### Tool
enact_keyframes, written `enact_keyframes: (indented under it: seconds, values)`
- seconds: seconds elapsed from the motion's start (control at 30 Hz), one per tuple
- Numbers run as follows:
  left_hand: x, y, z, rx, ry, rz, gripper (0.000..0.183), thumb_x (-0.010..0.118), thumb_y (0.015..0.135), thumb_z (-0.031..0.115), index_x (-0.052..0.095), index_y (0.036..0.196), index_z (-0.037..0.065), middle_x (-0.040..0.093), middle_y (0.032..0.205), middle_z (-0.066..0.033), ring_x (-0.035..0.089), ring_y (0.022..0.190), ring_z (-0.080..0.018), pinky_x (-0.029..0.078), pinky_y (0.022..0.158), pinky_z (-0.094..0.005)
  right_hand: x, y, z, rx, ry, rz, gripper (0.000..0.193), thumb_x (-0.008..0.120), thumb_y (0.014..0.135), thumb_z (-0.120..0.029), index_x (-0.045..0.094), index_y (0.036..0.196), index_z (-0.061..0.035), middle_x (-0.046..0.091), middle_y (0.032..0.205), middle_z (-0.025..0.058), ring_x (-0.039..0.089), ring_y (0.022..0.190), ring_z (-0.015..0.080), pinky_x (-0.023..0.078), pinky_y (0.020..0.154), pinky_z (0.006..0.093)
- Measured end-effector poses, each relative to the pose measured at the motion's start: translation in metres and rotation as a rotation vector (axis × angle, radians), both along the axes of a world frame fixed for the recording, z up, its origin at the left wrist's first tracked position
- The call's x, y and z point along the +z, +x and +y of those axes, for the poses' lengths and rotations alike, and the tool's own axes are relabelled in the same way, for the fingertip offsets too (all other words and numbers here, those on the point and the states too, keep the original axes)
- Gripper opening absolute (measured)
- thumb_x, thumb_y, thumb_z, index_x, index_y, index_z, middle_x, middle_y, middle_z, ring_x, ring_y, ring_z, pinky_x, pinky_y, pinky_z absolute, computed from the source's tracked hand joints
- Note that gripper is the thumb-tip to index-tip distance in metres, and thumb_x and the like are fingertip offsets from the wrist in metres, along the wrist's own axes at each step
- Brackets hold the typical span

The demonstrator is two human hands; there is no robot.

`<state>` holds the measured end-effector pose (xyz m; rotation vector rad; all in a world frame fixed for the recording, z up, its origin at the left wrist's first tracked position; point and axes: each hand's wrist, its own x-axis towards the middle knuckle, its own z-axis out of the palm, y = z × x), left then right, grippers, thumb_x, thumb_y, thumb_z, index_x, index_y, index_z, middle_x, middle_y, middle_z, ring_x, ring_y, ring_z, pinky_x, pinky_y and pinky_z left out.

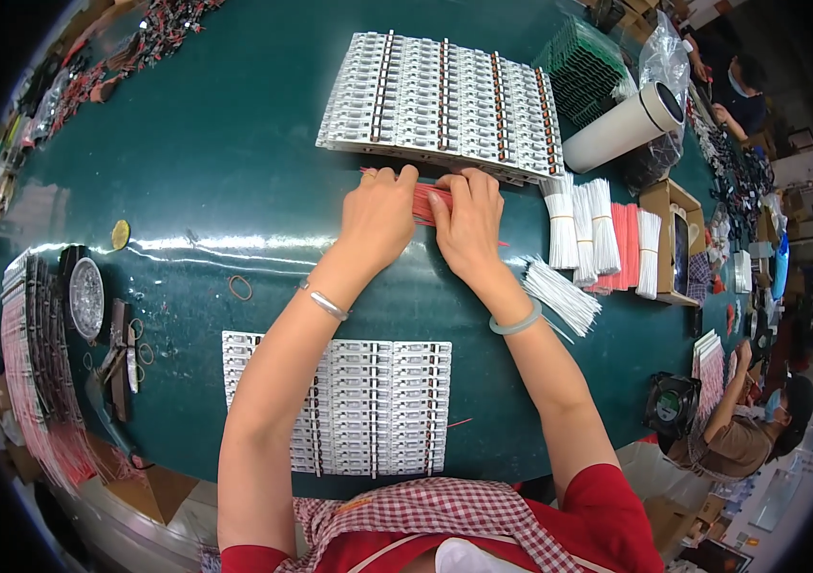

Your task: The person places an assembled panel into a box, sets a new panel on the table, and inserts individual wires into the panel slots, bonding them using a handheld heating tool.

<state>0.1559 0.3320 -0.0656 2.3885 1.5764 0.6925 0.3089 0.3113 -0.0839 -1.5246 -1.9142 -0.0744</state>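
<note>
Open tabletop (pixel 234 181) spreads leftward as outstretched left hand (pixel 380 218) and right hand (pixel 470 220) clutch red wires (pixel 428 203) beside the near edge of white panels (pixel 425 100).

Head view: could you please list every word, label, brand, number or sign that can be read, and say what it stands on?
No text can be read.
Red wires: none visible.
Upper boards: any marks are too small.
Lower boards: any marks are too small.
Flask: none visible.
Fan: any label is too small.
</note>
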Motion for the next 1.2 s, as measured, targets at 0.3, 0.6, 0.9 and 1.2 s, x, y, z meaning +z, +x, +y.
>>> enact_keyframes:
  seconds: [0.3,0.6,0.9,1.2]
  values:
    - [0.000,-0.011,-0.013,-0.023,-0.013,-0.011,0.023,0.065,0.079,0.001,0.059,0.101,0.002,0.066,0.094,-0.0193,0.065,0.095,-0.0387,0.056,0.073,-0.0460,0.008,-0.010,-0.012,0.182,-0.124,0.035,0.037,0.071,0.088,-0.019,0.061,0.119,-0.0006,0.057,0.113,0.0144,0.053,0.104,0.0345,0.044,0.090,0.0449]
    - [0.009,-0.030,-0.040,-0.043,-0.069,-0.121,0.036,0.055,0.091,0.000,0.060,0.127,0.002,0.068,0.109,-0.0219,0.063,0.105,-0.0396,0.051,0.092,-0.0469,-0.012,-0.015,-0.029,0.216,-0.058,0.071,0.043,0.078,0.078,-0.010,0.060,0.117,-0.0022,0.055,0.110,0.0129,0.052,0.101,0.0339,0.046,0.087,0.0441]
    - [0.041,-0.132,-0.135,0.271,-0.165,-0.339,0.041,0.058,0.095,0.001,0.060,0.135,0.006,0.068,0.113,-0.0128,0.063,0.093,-0.0233,0.050,0.081,-0.0336,0.038,0.046,-0.086,0.073,0.016,0.108,0.046,0.076,0.083,-0.013,0.059,0.124,-0.0028,0.057,0.120,0.0164,0.053,0.111,0.0366,0.046,0.094,0.0448]
    - [0.036,-0.140,-0.259,0.196,-0.205,0.062,0.053,0.062,0.093,0.018,0.050,0.143,0.002,0.045,0.143,-0.0274,0.035,0.138,-0.0476,0.029,0.114,-0.0548,0.023,0.110,-0.152,-0.172,-0.124,-0.132,0.064,0.081,0.081,-0.021,0.051,0.133,0.0037,0.053,0.128,0.0213,0.049,0.116,0.0395,0.042,0.100,0.0472]
